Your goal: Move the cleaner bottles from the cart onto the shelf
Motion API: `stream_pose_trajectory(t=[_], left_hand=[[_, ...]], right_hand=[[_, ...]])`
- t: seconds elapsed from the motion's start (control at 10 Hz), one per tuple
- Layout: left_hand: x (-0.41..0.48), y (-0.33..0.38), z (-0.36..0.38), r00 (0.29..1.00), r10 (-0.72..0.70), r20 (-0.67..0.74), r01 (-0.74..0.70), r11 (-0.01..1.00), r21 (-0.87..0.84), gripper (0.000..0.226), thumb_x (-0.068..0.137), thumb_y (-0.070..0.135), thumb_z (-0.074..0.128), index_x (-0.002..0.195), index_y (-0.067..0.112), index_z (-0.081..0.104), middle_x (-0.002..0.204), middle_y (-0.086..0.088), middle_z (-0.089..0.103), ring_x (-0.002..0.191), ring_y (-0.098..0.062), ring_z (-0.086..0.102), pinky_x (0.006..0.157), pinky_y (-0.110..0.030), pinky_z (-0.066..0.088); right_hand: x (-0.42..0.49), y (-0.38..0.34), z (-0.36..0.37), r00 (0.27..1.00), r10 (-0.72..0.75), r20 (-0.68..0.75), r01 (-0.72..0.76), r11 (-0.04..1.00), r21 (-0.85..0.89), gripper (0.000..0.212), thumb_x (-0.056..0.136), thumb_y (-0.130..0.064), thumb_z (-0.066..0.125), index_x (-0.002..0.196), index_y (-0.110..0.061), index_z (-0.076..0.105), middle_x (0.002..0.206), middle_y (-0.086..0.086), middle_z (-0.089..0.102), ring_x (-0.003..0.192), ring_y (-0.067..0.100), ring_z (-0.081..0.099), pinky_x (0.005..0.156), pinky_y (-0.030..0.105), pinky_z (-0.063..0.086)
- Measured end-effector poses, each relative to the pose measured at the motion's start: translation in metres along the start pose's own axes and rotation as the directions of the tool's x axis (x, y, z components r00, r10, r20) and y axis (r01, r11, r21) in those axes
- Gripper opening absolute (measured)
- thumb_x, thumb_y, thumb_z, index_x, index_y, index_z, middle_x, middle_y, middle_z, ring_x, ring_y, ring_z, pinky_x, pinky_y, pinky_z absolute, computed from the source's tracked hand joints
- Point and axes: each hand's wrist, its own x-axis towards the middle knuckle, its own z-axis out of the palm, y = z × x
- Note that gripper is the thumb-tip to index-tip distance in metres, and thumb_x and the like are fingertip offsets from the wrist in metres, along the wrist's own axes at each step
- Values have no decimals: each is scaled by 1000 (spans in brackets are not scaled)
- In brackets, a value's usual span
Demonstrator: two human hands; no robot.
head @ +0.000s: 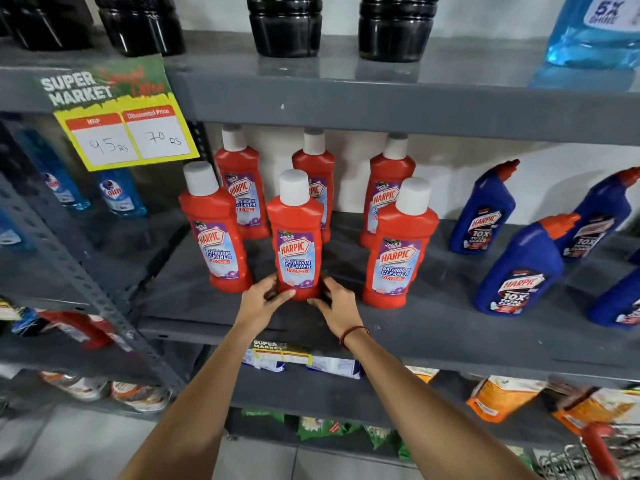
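Observation:
Several red Harpic bathroom cleaner bottles with white caps stand upright on the grey middle shelf (433,320), in a front and a back row. The front middle bottle (296,237) is held at its base from both sides. My left hand (265,299) wraps its lower left side; my right hand (334,304), with a red thread on the wrist, holds its lower right side. A front left bottle (216,233) and a front right bottle (398,247) flank it. The cart shows only as a wire corner with a red handle (599,448) at bottom right.
Blue Harpic toilet cleaner bottles (519,268) stand to the right on the same shelf. Black bottles (284,22) and a blue refill pouch (595,32) sit on the shelf above. A yellow price tag (128,133) hangs at left. Packets fill the lower shelves.

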Motion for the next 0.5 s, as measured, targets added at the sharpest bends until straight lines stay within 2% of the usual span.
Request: stream_pose_trajectory(t=[0.3, 0.4, 0.5], left_hand=[[-3, 11, 0, 1000, -1, -10, 2, 996, 86, 46, 81, 22, 67, 123, 9, 54, 125, -8, 61, 107, -7, 52, 92, -17, 39], [-6, 21, -3, 999, -39, -9, 40, 989, 142, 44, 80, 25, 68, 118, 7, 56, 120, -9, 63, 104, -13, 56, 92, -24, 41], [-14, 26, -1, 985, 17, -170, 29, 963, 267, 30, 82, 16, 66, 107, 1, 63, 108, -16, 68, 101, -25, 63, 89, -27, 45]], right_hand=[[-3, -5, -2, 999, 36, 24, -35, 999, -32, 44, 86, -6, 62, 127, -4, 47, 130, 16, 57, 123, 30, 52, 108, 41, 41], [-11, -9, -5, 999, 33, -1, -33, 999, -42, 43, 87, -9, 60, 129, -7, 47, 131, 15, 57, 123, 29, 51, 108, 41, 41], [-19, -11, -11, 993, -82, -85, 67, 983, -173, 38, 91, -14, 54, 128, -9, 50, 128, 16, 58, 120, 31, 52, 102, 42, 44]])
